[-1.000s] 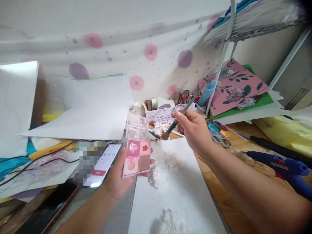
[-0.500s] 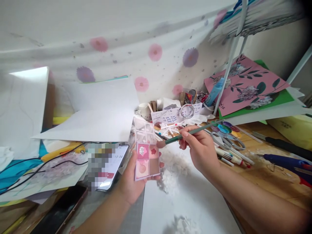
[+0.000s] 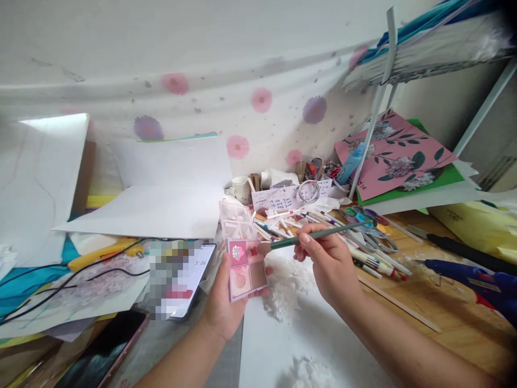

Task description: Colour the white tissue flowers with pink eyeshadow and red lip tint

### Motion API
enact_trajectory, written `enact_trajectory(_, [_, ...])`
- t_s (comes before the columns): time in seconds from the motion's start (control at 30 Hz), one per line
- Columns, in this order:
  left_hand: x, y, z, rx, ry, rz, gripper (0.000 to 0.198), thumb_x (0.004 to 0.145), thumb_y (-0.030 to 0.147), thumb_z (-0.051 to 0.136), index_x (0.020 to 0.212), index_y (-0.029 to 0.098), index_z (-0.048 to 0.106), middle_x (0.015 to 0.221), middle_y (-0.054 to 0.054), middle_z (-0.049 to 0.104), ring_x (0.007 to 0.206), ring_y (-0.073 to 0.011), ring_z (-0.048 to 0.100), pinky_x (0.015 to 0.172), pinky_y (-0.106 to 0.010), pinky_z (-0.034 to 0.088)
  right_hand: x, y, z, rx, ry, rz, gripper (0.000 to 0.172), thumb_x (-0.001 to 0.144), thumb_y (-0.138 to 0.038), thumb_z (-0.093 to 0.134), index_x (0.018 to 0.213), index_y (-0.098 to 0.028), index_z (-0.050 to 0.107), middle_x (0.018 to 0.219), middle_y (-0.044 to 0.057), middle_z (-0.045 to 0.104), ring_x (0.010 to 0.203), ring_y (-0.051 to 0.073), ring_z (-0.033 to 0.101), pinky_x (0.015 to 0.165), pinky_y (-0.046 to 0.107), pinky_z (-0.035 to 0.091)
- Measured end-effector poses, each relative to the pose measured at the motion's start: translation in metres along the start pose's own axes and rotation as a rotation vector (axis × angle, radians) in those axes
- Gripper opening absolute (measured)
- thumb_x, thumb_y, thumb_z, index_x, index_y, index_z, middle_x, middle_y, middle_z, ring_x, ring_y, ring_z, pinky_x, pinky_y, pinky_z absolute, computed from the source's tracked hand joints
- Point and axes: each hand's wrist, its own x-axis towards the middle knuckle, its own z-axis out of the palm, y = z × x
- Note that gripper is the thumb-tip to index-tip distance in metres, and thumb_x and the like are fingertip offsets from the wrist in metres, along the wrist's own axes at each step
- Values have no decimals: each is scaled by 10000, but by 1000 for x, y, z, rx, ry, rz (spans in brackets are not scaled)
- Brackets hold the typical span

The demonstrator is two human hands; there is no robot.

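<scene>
My left hand [image 3: 224,299] grips a small open makeup palette [image 3: 247,268] with pink and brown pans, its clear lid [image 3: 235,222] tipped back. My right hand [image 3: 329,258] pinches a green-handled brush [image 3: 319,235] held almost level. The brush's bristle tip touches the upper right pink pan. Under both hands lies a white sheet [image 3: 283,345] carrying clumps of white fluffy material [image 3: 288,285].
A phone [image 3: 188,280] with a lit screen lies left of the palette, a dark phone [image 3: 100,355] nearer me. Pens, scissors [image 3: 371,221] and a tape roll [image 3: 309,191] crowd the back. A blue glue gun [image 3: 476,277] lies right. White paper sheets [image 3: 157,207] are stacked left.
My right hand lowered the brush from a raised, upright angle to nearly level and brought its tip onto the palette. The view shifted slightly; the left hand kept hold of the palette.
</scene>
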Motion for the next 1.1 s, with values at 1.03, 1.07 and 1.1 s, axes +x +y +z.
enact_trajectory(1.03, [-1, 1, -1, 73, -21, 5, 571, 894, 594, 465, 1244, 174, 630, 1218, -151, 688, 982, -330, 670, 668, -365, 542, -3, 5, -9, -115, 27, -43, 222, 866, -418, 627, 797, -206, 625, 608, -10, 590, 568, 145, 558, 533, 280, 469])
enact_trajectory(1.07, [-1, 1, 0, 72, -17, 4, 573, 891, 596, 467, 1239, 172, 632, 1214, -151, 690, 980, -330, 670, 664, -365, 542, -3, 6, -8, -116, 26, -42, 221, 865, -417, 628, 797, -206, 625, 607, -10, 590, 568, 146, 559, 532, 281, 470])
enact_trajectory(1.1, [-1, 1, 0, 70, -10, 5, 574, 888, 598, 471, 1234, 170, 635, 1205, -150, 694, 973, -329, 671, 660, -365, 542, -3, 6, -8, -116, 26, -42, 221, 863, -418, 630, 797, -206, 626, 606, -10, 589, 566, 147, 562, 531, 282, 470])
